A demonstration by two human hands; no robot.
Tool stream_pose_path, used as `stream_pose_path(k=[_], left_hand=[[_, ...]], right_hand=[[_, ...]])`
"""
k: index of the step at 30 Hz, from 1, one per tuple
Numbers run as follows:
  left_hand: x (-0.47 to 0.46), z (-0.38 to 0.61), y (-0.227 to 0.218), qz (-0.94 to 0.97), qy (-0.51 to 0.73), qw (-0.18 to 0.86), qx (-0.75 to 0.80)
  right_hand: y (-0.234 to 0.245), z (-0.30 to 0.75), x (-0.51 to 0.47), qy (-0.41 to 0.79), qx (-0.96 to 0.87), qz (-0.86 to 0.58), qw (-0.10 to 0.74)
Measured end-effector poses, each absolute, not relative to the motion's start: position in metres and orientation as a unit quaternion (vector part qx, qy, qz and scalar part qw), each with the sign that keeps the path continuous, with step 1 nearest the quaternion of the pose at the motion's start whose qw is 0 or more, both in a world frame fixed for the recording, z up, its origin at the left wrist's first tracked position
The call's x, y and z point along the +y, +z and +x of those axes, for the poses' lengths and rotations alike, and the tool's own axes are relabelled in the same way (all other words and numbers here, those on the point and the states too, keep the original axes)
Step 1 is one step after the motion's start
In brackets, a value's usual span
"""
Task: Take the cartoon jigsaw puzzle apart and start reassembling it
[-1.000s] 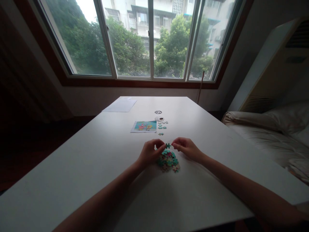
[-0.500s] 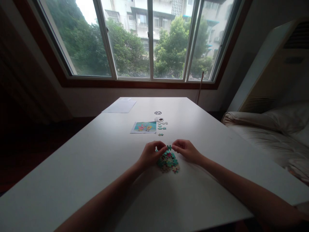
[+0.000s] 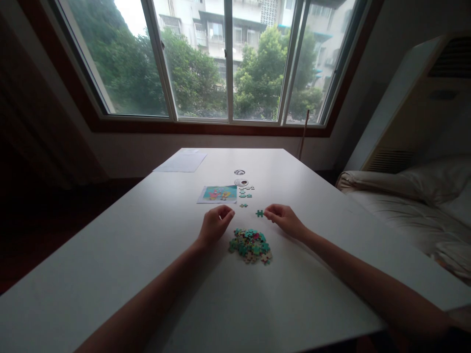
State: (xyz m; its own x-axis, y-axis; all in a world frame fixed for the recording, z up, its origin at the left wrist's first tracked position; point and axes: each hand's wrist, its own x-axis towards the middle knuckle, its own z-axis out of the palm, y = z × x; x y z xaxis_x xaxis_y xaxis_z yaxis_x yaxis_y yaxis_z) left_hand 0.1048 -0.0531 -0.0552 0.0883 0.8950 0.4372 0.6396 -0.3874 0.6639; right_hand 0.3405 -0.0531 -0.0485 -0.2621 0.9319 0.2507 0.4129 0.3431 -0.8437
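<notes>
Now your right hand (image 3: 284,219) pinches one small teal knobbed piece (image 3: 259,213) just above the smooth white table (image 3: 147,255), your left hand (image 3: 214,224) curls loosely with nothing visible inside, and between them, nearer you, sits one jumbled heap (image 3: 250,245) of teal, pink and tan pieces.

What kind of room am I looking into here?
Probably a room in a home: a white table stands before a wide window facing trees and apartment blocks, with a sofa or bed alongside. The right hand pinches a green puzzle piece beyond a pile of pieces.
</notes>
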Motion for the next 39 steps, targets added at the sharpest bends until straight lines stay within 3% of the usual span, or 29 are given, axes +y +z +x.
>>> stream_pose_path(k=[10, 27, 39], left_hand=[[-0.045, 0.092, -0.057, 0.774, 0.357, 0.052, 0.52], [-0.045, 0.105, -0.063, 0.856, 0.204, -0.006, 0.474], [-0.046, 0.107, -0.063, 0.846, 0.174, -0.021, 0.503]], right_hand=[[-0.054, 0.307, -0.018, 0.235, -0.76, -0.548, 0.258], [-0.061, 0.299, -0.009, 0.153, -0.796, -0.531, 0.247], [-0.064, 0.294, -0.006, 0.146, -0.789, -0.538, 0.26]])
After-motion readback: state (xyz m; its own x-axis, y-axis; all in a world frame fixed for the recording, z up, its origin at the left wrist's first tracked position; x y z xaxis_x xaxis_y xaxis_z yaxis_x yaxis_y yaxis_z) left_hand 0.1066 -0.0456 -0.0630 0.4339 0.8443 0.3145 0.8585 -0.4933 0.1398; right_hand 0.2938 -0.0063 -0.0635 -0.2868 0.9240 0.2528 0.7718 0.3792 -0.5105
